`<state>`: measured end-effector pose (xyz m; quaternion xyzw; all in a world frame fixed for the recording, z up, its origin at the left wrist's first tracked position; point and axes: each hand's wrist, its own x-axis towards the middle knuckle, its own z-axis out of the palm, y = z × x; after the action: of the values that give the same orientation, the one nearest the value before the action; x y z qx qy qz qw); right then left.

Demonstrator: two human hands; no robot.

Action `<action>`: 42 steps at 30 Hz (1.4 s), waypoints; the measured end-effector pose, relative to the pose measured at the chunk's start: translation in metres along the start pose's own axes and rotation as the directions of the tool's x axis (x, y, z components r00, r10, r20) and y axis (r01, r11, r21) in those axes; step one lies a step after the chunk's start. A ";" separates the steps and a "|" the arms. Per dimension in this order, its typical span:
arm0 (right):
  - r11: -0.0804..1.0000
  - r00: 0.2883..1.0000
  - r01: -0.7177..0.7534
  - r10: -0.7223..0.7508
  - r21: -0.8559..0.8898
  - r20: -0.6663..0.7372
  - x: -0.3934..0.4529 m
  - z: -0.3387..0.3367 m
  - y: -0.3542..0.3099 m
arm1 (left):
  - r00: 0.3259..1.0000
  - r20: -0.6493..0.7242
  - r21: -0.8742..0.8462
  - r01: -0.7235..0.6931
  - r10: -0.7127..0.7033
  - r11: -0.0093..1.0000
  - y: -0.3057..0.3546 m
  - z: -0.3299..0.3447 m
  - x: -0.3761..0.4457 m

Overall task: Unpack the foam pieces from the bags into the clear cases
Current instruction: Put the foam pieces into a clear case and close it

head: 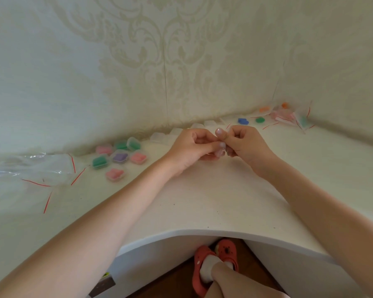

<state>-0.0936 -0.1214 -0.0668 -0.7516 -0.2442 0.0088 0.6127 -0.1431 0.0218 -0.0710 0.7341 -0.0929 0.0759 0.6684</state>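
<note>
Cream wallpaper with a pale damask scroll pattern [159,50] runs behind everything. Below it, small clear plastic cases hold green [100,161], purple [120,157] and pink foam pieces [115,174]. Clear plastic bags with thin red zip strips [30,168] lie left. Coral-red clogs with white socks [205,269] sit lowest.

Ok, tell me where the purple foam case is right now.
In the head view, the purple foam case sits left of the left hand, in the middle of the cluster of filled cases, between a green case and a pink case.
</note>
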 end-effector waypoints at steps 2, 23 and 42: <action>1.000 1.000 0.008 -0.008 0.021 0.017 -0.001 0.000 -0.001 | 1.000 -0.010 -0.029 0.022 -0.023 0.999 0.002 0.000 -0.001; 0.950 0.971 0.155 -0.198 -0.271 -0.137 -0.014 0.031 -0.006 | 0.913 -0.221 0.541 -0.176 0.341 0.823 -0.003 0.020 -0.009; 0.742 0.935 0.303 -0.353 -0.599 0.036 -0.004 0.015 0.008 | 0.692 -0.060 0.901 -0.273 0.719 0.338 -0.006 0.012 -0.007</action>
<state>-0.0987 -0.1097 -0.0790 -0.8502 -0.3384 -0.2059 0.3468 -0.1488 0.0103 -0.0793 0.8500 -0.1133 0.4859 0.1690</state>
